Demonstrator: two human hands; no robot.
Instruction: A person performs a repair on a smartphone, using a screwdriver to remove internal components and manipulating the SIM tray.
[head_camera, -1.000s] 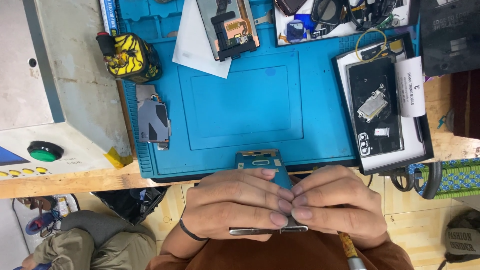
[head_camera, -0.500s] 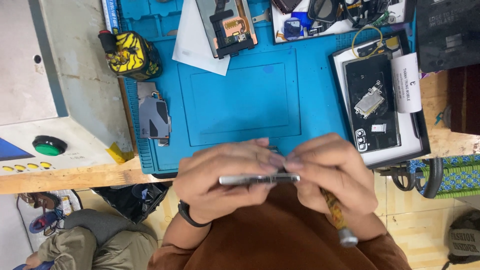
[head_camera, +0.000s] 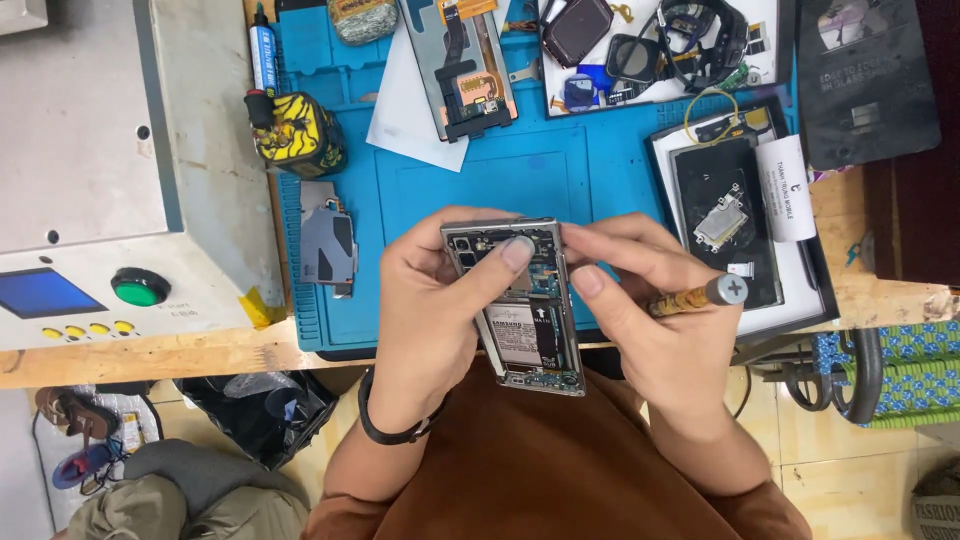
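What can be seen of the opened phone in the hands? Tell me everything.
The opened phone is a slim silver-framed slab with its back cover off, inner side up: dark circuit parts near the top, a pale grey labelled battery below. It is held lengthwise above the blue mat's near edge. The left hand cradles its left edge, thumb pressing near the top; the right hand grips the right edge while also holding a screwdriver.

The open phone (head_camera: 522, 305) has no back cover, so its battery and little parts face up, and it is held long-ways in the air over the near edge of the blue mat, while the thin yellow-patterned screwdriver (head_camera: 700, 295) with a grey cap sticks out sideways beside it.
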